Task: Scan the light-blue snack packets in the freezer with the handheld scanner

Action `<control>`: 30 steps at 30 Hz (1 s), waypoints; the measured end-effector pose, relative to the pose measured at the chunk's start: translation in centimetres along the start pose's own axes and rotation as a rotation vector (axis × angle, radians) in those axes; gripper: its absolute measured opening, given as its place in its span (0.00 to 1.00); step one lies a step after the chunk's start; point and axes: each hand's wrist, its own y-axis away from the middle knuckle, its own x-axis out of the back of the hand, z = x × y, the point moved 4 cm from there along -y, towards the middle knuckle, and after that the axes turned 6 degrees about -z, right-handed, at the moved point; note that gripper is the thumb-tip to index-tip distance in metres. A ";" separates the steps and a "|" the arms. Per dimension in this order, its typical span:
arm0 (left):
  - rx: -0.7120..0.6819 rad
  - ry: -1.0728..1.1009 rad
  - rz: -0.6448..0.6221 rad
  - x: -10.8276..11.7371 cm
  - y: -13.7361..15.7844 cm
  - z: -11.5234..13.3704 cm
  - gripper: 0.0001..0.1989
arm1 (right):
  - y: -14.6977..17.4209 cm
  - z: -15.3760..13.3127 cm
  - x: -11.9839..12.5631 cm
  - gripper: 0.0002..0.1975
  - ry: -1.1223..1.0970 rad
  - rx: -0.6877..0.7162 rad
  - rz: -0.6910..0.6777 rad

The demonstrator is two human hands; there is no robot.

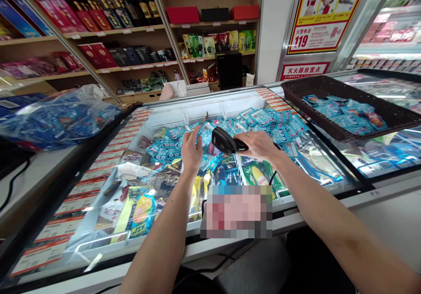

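Note:
My right hand is wrapped around the handle of a black barcode scanner, its head pointing left toward my other hand. My left hand hovers over the chest freezer with its fingers stretched out and apart, close to the blue packets. Whether its fingertips touch a packet I cannot tell. Many more of these blue ice-cream packets lie heaped along the back of the freezer. Yellow, green and brown wrapped ices lie nearer to me. A pixelated patch hides part of the front edge.
A brown plastic basket with several blue packets rests on the freezer's right side. At left lies a clear plastic bag of blue packages. Stocked shelves stand behind. The scanner's black cable hangs toward the front edge.

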 end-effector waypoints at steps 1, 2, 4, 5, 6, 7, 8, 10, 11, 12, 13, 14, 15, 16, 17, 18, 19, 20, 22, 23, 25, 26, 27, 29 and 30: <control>0.002 -0.005 -0.002 0.0 0.0 0.0 0.21 | 0.0 0.0 0.0 0.21 0.005 -0.004 0.005; 0.010 -0.016 -0.004 0.1 0.0 0.1 0.21 | 0.0 0.1 0.0 0.21 0.012 -0.008 0.009; 0.048 -0.057 0.011 0.3 0.0 0.0 0.22 | 0.0 0.1 -0.1 0.21 0.024 -0.021 0.017; 0.075 -0.087 0.025 0.5 0.0 -0.1 0.22 | 0.0 0.2 -0.1 0.21 0.030 -0.031 0.020; 0.103 -0.122 0.041 0.7 0.1 -0.2 0.22 | 0.0 0.3 -0.1 0.21 0.037 -0.041 0.022; 0.135 -0.161 0.058 0.9 0.1 -0.3 0.22 | 0.0 0.4 -0.2 0.20 0.044 -0.051 0.023; 0.171 -0.204 0.075 1.1 0.2 -0.4 0.22 | 0.1 0.5 -0.2 0.20 0.052 -0.059 0.023; 0.249 -0.287 0.101 1.5 0.3 -0.6 0.21 | 0.1 0.6 -0.2 0.20 0.066 -0.068 0.017; 0.283 -0.321 0.113 1.6 0.4 -0.7 0.21 | 0.1 0.7 -0.3 0.20 0.072 -0.071 0.012; 0.302 -0.346 0.123 1.7 0.5 -0.6 0.21 | 0.1 0.7 -0.2 0.20 0.077 -0.077 0.008; 0.297 -0.358 0.126 1.7 0.6 -0.5 0.21 | 0.1 0.7 -0.2 0.20 0.082 -0.086 0.004; 0.266 -0.360 0.118 1.6 0.6 -0.4 0.21 | 0.1 0.8 -0.2 0.20 0.089 -0.099 -0.001; 0.217 -0.357 0.098 1.3 0.6 -0.2 0.21 | 0.1 0.8 -0.1 0.21 0.095 -0.115 -0.007; 0.161 -0.353 0.065 1.0 0.6 0.0 0.21 | 0.1 0.9 -0.1 0.21 0.102 -0.135 -0.015; 0.109 -0.352 0.022 0.6 0.7 0.1 0.21 | 0.1 0.9 -0.1 0.21 0.108 -0.158 -0.025; 0.071 -0.354 -0.026 0.2 0.7 0.1 0.20 | 0.1 1.0 0.0 0.21 0.112 -0.180 -0.036; 0.052 -0.359 -0.068 -0.2 0.7 0.0 0.19 | 0.1 1.1 0.0 0.22 0.116 -0.201 -0.048; 0.050 -0.366 -0.098 -0.5 0.8 -0.2 0.19 | 0.2 1.2 0.0 0.22 0.120 -0.224 -0.057; 0.076 -0.379 -0.117 -0.8 0.8 -0.8 0.19 | 0.2 1.4 0.0 0.22 0.129 -0.260 -0.063; 0.093 -0.385 -0.114 -0.8 0.8 -1.0 0.19 | 0.2 1.5 0.1 0.22 0.133 -0.272 -0.059; 0.121 -0.394 -0.106 -0.6 0.8 -1.4 0.19 | 0.3 1.7 0.2 0.22 0.139 -0.291 -0.040; 0.132 -0.398 -0.108 -0.4 0.8 -1.6 0.19 | 0.3 1.8 0.3 0.21 0.140 -0.298 -0.030; 0.144 -0.401 -0.112 -0.2 0.8 -1.8 0.19 | 0.3 1.8 0.3 0.21 0.142 -0.306 -0.023; 0.167 -0.412 -0.112 0.2 0.8 -2.2 0.20 | 0.3 1.9 0.4 0.20 0.148 -0.326 -0.016; 0.180 -0.422 -0.107 0.4 0.9 -2.4 0.20 | 0.4 2.0 0.5 0.20 0.150 -0.333 -0.015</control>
